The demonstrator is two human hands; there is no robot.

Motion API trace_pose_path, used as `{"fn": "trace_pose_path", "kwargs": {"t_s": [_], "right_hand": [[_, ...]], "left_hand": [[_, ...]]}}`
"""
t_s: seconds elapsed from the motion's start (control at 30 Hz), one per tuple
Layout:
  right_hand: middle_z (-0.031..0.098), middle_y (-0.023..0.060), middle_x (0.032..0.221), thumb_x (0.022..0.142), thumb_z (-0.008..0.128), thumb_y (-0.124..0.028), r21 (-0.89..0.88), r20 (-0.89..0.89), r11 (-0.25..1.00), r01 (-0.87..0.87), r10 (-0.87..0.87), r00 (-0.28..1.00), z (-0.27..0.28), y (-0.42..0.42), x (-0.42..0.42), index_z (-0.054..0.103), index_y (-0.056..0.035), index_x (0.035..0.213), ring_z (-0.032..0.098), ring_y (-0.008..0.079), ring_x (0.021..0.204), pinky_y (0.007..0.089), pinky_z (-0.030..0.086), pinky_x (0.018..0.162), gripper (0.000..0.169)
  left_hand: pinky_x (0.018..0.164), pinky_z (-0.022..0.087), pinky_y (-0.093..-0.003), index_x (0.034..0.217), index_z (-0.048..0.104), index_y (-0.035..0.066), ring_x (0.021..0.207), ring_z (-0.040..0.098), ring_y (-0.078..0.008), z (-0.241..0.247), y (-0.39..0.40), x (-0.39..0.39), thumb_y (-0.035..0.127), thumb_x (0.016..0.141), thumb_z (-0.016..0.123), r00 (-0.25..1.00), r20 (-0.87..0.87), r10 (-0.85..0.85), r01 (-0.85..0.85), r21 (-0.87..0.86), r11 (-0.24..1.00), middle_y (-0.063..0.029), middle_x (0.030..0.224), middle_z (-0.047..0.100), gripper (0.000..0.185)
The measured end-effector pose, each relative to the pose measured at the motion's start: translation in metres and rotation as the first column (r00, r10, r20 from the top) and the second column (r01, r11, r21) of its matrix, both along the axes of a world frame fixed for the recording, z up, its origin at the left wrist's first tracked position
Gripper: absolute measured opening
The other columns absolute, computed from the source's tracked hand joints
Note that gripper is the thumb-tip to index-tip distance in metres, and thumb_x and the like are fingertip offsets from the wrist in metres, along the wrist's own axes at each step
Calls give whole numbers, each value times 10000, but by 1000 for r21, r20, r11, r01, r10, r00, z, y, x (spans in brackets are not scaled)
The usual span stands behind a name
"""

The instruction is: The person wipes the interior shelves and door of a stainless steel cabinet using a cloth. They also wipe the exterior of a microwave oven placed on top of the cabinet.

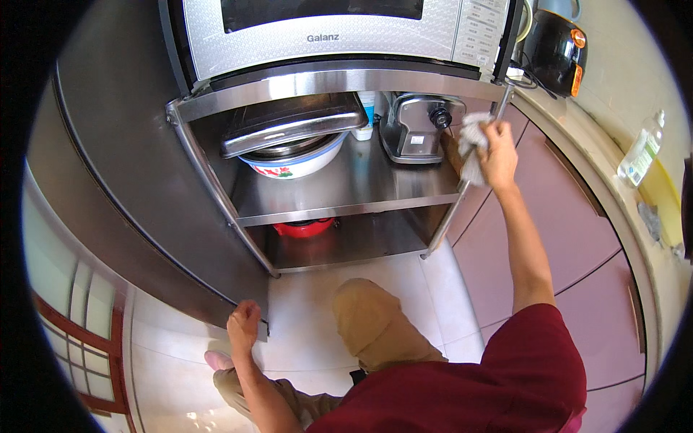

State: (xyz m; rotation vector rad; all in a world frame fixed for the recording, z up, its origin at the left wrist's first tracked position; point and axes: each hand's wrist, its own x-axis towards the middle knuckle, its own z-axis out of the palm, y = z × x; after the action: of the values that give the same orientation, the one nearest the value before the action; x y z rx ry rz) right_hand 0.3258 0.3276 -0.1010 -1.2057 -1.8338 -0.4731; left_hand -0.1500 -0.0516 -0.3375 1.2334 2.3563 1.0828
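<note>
My right hand (499,154) grips a pale cloth (475,142), which is pressed against the right front post (450,214) of a stainless steel shelf rack (346,207). Away from the rack, low on the left, my left hand (243,325) hangs beside the dark appliance or cabinet panel with its fingers curled; nothing shows in it, though the palm side is hidden. On the upper shelf, a metal tray (298,125) lies tilted over an enamel basin (295,165). A metal machine with a black knob (416,130) stands right of them, near the cloth.
A Galanz microwave oven (322,51) sits on top of the rack. Below is a red pot or basin (305,228). Pink cabinets (547,216) line the right side, under a counter holding a black appliance (555,54) and a clear bottle (642,151). A tall dark panel (135,135) borders the left.
</note>
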Motion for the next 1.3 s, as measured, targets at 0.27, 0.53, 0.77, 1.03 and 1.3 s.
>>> {"fn": "trace_pose_path", "kwargs": {"t_s": [0.27, 0.53, 0.77, 1.03, 1.3], "right_hand": [[579, 153, 1132, 891, 638, -140, 247, -546, 969, -9, 146, 825, 5, 17, 33, 596, 1, 1186, 581, 317, 1078, 378, 456, 958, 330], [427, 245, 1454, 940, 589, -295, 179, -425, 983, -27, 102, 900, 9, 58, 6, 344, -30, 1498, 407, 416, 1349, 466, 343, 1113, 665], [547, 216, 1316, 958, 600, -378, -114, -602, 974, -194, 88, 794, -60, 58, 24, 435, -31, 1388, 534, 364, 1245, 430, 395, 1060, 577], [631, 147, 1209, 928, 699, -261, 66, -726, 893, -445, 349, 592, 14, 94, 52, 489, -6, 1362, 614, 217, 1051, 349, 490, 921, 546], [690, 158, 1056, 803, 807, -381, -90, -664, 974, -208, 97, 741, -23, 82, 29, 533, -32, 1188, 671, 282, 993, 387, 502, 898, 588]], "left_hand": [[690, 514, -414, 1024, 682, 63, 749, 696, -318, 12, -2, 7, 218, 921, 628, 999, -40, 9, -9, 0, 1000, -142, 806, 710, 194], [676, 515, -421, 1042, 671, 50, 744, 696, -333, 8, 11, 9, 210, 905, 632, 1000, -25, 1, -2, -40, 999, -155, 807, 712, 215], [670, 511, -433, 1030, 675, 57, 728, 694, -341, -4, 16, 6, 226, 907, 622, 997, -48, -59, 58, -26, 998, -156, 789, 710, 216], [673, 504, -425, 1019, 681, 57, 722, 684, -342, 7, 12, 9, 235, 912, 618, 999, -32, -34, 31, -81, 996, -159, 771, 694, 217], [685, 507, -419, 1037, 675, 53, 757, 692, -341, 4, 17, 13, 226, 905, 640, 999, -19, -33, 32, -84, 996, -169, 806, 701, 220]]}}
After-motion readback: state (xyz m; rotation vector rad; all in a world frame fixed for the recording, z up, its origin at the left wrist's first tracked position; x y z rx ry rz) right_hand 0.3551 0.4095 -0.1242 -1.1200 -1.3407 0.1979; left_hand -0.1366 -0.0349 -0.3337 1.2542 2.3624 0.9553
